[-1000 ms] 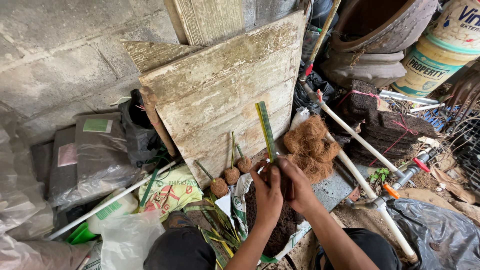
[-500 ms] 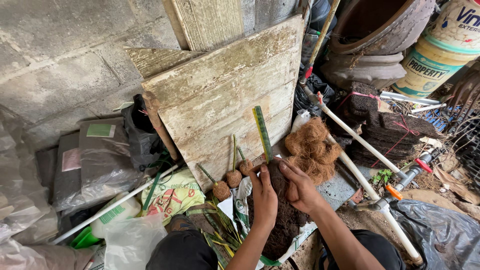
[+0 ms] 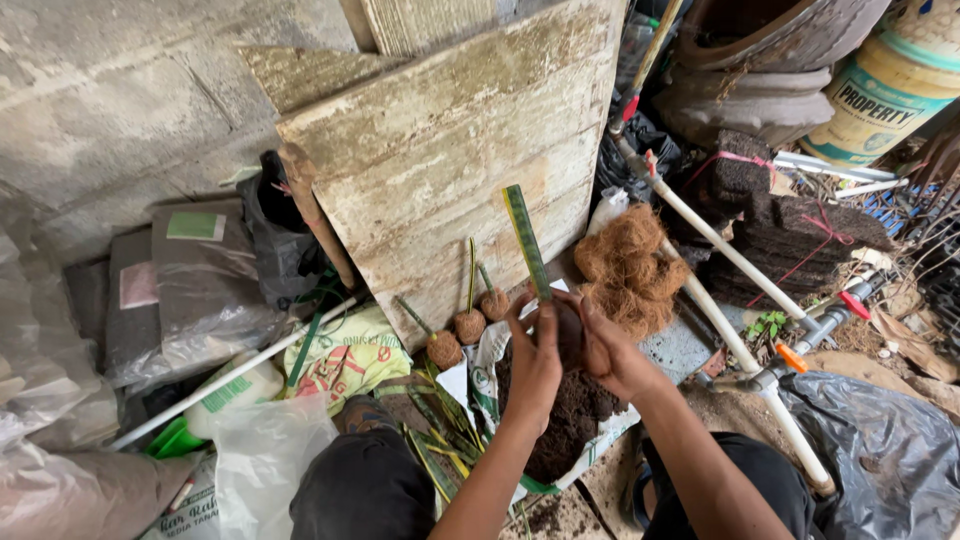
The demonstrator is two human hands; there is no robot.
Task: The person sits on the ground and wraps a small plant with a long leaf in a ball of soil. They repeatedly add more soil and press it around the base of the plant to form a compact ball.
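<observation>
Soil ball with upright striped leaf, pressed between both palms. Left hand and right hand cupped snug around it, above open soil bag. Wrapped balls just left; coir pile right.

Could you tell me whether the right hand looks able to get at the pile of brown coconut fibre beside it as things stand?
Probably yes: the coconut fibre lies just beyond the right hand with nothing between, though that hand is cupped around a dark soil ball.

both hands raised together, left hand and right hand cupped inward, fingers curled
</observation>
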